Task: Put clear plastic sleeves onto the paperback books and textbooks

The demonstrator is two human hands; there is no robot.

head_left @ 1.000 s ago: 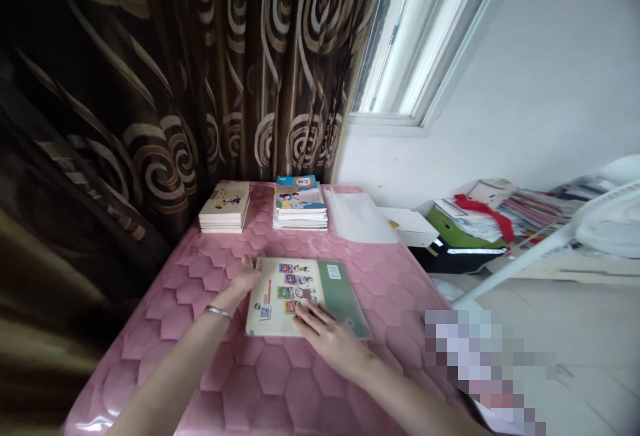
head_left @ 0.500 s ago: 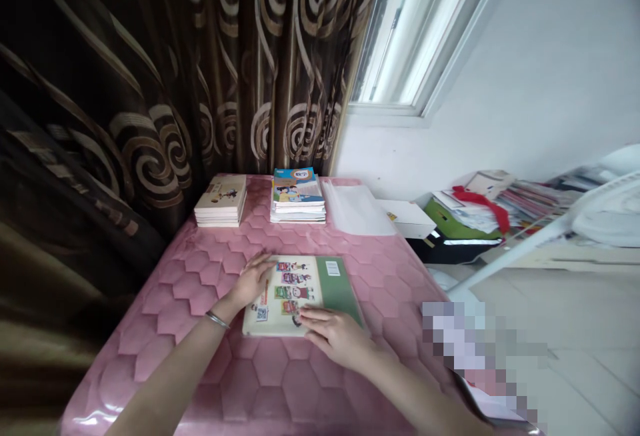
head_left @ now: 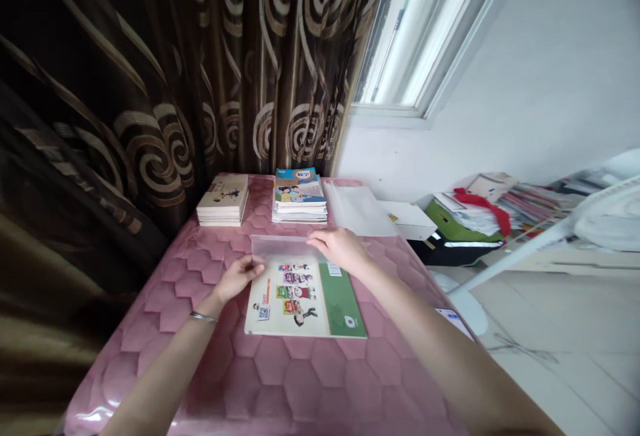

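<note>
A book [head_left: 300, 296] with a cream and green cover, small cartoon figures and a QR code lies flat on the pink table. From its far edge rises a clear plastic book cover [head_left: 283, 247], its flap standing up. My right hand [head_left: 340, 249] pinches the top edge of this flap near its right part. At the far left corner of the book, my left hand [head_left: 241, 276] is closed on the plastic's left edge, thumb on top; its other fingertips are partly hidden.
A stack of cream books [head_left: 223, 201] and a stack with a blue textbook [head_left: 299, 189] stand at the back. Clear plastic sheets [head_left: 363, 209] lie beside them, near a white box [head_left: 411, 219]. A phone [head_left: 454, 321] rests at the right edge.
Both hands were lying flat on the book. My right hand has moved up to the far edge and raised the plastic flap; my left hand has closed at the far left corner.
</note>
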